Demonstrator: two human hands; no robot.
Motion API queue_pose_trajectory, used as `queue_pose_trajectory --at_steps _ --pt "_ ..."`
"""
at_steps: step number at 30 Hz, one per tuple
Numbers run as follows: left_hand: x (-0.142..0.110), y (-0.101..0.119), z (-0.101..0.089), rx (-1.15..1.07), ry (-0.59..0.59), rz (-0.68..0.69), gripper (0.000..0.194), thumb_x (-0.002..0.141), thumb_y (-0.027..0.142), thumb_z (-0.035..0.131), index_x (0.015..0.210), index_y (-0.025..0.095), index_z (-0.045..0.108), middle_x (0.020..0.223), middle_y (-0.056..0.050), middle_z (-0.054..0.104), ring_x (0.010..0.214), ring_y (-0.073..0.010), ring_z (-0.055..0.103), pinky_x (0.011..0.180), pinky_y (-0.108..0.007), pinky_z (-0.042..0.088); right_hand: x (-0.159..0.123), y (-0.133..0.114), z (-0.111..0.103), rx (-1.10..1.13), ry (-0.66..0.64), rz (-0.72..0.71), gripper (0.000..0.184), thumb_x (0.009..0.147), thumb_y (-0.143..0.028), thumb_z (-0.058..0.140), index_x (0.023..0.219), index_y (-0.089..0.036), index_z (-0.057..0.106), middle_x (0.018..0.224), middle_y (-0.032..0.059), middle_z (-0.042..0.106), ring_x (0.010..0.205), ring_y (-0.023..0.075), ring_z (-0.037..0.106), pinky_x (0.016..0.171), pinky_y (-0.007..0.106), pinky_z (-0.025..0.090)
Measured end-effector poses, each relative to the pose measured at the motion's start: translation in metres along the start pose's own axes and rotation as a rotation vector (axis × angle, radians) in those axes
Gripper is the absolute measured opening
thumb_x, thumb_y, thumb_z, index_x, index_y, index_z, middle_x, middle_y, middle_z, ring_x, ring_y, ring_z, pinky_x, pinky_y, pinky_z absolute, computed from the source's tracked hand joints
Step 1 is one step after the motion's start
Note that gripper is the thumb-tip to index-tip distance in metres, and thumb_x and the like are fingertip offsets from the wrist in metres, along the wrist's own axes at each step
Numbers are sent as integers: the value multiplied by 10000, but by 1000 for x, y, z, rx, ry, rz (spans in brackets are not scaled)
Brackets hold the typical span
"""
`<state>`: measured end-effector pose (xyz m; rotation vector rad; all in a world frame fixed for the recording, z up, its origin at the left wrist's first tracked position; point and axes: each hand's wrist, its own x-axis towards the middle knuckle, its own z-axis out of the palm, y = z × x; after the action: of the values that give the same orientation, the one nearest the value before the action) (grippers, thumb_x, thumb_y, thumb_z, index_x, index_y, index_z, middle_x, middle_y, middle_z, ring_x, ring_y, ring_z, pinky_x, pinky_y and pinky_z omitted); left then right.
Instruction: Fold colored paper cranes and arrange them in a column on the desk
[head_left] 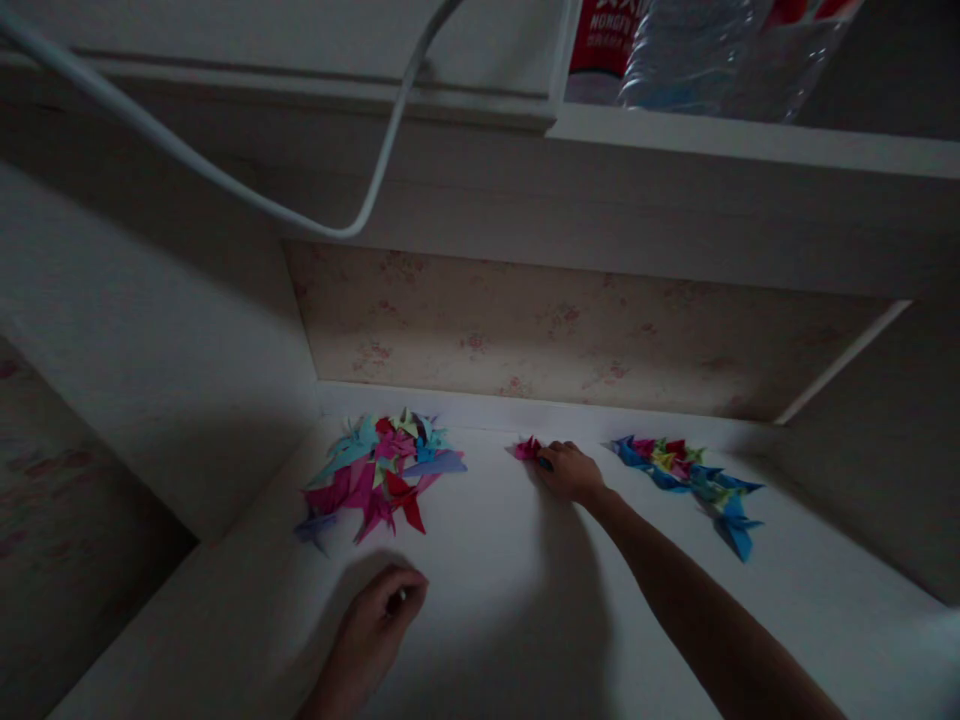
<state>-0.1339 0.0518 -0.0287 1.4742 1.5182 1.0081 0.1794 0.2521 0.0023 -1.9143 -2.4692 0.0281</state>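
Note:
My right hand (571, 472) reaches over the white surface, its fingers closed on a folded blue paper crane (545, 463), of which only a bit shows. Touching or right beside it is a pink paper crane (527, 449). Nearer to me, my left hand (386, 605) is loosely curled, thumb against fingers, with nothing seen in it. Beyond it lies a loose pile of paper cranes (375, 475) in pink, red, teal, purple and green. Right of my right hand, a smaller group of cranes (682, 470) in blue, green, yellow and red lies in a slanting cluster.
A white surface (472, 640) runs back to a floral-papered wall (472, 330). Side panels (172, 380) flank it. Overhead, a shelf edge (750, 140) holds plastic bottles (690, 55) in wrap. A white cable (247, 195) hangs down at upper left.

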Motion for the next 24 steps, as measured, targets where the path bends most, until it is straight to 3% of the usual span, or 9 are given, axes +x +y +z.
queue_pose_trajectory --at_steps 8,13,16,19,21,24 --pt "-1 -1 -1 -16 -10 38 246 825 398 537 787 205 684 801 -31 669 723 -185 602 681 -259 459 -12 -72 -28 -31 -90 -219 249 798 -374 571 970 -276 722 1014 51 707 945 243 634 734 305 477" --pt "-3 -3 -2 -20 -4 45 229 811 388 557 804 201 689 839 -40 677 763 -195 615 707 -277 467 -2 -129 -57 10 -143 -348 183 724 -351 664 848 -239 741 877 57 719 841 247 657 705 309 487" --pt "-3 -3 -3 -18 -5 56 211 801 376 567 793 202 687 835 -37 683 763 -194 621 717 -277 473 13 -162 -82 76 -39 -410 303 865 -401 532 1056 -223 686 1099 81 662 1014 251 606 819 335 472" --pt "-2 -4 -4 -5 -4 63 207 797 373 576 794 199 688 839 -42 687 768 -198 625 718 -278 477 20 -187 -106 132 121 -503 421 926 -410 467 1323 -270 483 1402 59 443 1214 241 472 909 346 442" --pt "-3 -5 -3 2 -7 65 218 803 381 574 795 196 690 839 -43 689 777 -200 628 721 -276 479 18 -196 -116 149 222 -560 453 927 -403 483 1360 -288 418 1445 46 378 1232 243 450 903 358 453" --pt "-4 -7 -2 8 -18 61 240 808 403 572 803 195 691 837 -40 691 789 -199 633 726 -268 486 5 -192 -117 157 290 -565 443 924 -433 492 1340 -294 425 1376 46 463 1190 238 483 879 354 471"
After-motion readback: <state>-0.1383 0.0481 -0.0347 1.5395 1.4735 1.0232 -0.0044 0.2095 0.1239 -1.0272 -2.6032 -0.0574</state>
